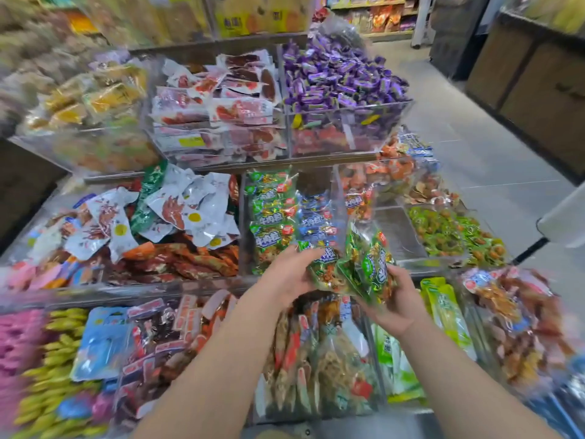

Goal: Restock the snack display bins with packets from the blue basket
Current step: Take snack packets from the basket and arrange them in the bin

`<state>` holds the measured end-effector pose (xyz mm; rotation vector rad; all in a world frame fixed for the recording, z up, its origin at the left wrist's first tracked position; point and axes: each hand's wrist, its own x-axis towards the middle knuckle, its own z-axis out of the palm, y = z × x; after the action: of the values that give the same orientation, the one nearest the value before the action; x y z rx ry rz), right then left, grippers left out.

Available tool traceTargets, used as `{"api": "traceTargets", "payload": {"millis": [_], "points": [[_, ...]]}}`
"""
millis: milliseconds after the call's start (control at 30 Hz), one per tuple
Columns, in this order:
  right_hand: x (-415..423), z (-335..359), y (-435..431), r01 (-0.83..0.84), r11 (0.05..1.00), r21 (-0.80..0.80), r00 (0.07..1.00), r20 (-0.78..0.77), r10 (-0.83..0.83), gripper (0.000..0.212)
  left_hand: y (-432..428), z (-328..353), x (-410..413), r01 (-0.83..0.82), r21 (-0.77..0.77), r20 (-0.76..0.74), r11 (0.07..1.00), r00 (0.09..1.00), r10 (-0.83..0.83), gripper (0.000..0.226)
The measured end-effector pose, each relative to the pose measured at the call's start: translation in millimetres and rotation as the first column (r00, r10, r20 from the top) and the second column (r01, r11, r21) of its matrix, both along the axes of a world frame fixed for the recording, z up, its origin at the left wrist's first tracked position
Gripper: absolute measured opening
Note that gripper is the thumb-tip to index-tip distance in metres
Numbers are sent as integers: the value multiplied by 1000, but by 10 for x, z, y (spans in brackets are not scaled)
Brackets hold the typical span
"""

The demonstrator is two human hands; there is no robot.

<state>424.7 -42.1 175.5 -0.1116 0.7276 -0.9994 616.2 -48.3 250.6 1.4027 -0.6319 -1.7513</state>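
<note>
Display: the tiered stand of clear plastic bins (285,164) fills the view, stepped so that every row shows from the front.
Landmark bin: the clear-walled middle bin (242,223) holds glossy green and blue snack packets (269,213). Its green stock matches what the hands carry, so it looks the likely destination.
Purple sweets: a heap of purple-wrapped sweets (335,80) sits above and to the right of the landmark bin, well apart from the hands.
Held packets: a bunch of glossy green plastic snack packets (367,264) is held up just in front of the landmark bin's near edge, fanned out, probably for sorting before they go in.
Right hand: the right hand (402,299) is curled under the bunch and grips its lower ends, serving as the supply.
Left hand: the left hand (285,277) curls its fingers round a packet at the bunch's left side, seemingly to draw it off.
Blue basket: the blue basket is not plainly seen. A blue smear far to the lower right of the landmark bin is too blurred to tell.
</note>
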Motion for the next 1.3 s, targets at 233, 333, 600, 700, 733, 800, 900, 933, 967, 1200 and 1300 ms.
{"api": "traceTargets", "payload": {"millis": [233,333,600,700,733,800,900,933,967,1200,1300], "points": [[337,42,-159,-119,985,-125,992,-61,112,56,-257,-116,529,91,41,174,995,980,-97,94],[387,32,-246,-66,997,-31,992,-108,62,50,-440,-184,754,137,12,217,990,967,-137,85],[356,1,-496,79,997,-6,985,-154,-79,37,-1033,-301,1116,405,-106,746,908,636,-197,28],[365,5,-541,68,998,7,985,-162,-66,34,-1121,-374,1137,604,118,906,789,260,-334,37],[367,2,-557,58,998,9,983,-175,-55,33,-1130,-369,1116,640,188,931,745,126,-343,41],[384,-6,-593,41,999,8,979,-201,-38,33,-1123,-344,1018,674,272,957,687,-115,-266,53],[421,-15,-644,53,998,23,981,-186,-48,37,-1101,-427,829,737,355,907,575,-420,-21,96],[431,-16,-657,54,998,20,985,-166,-50,36,-1100,-473,785,750,397,880,529,-475,14,113],[436,-19,-667,52,999,13,988,-144,-49,34,-1103,-507,756,748,436,858,500,-513,17,125],[380,-66,-687,51,998,37,991,-129,-46,33,-1108,-615,764,654,491,849,576,-508,-148,126],[381,-83,-693,35,998,49,990,-141,-27,35,-1056,-645,729,606,510,812,611,-573,-109,120]]}}
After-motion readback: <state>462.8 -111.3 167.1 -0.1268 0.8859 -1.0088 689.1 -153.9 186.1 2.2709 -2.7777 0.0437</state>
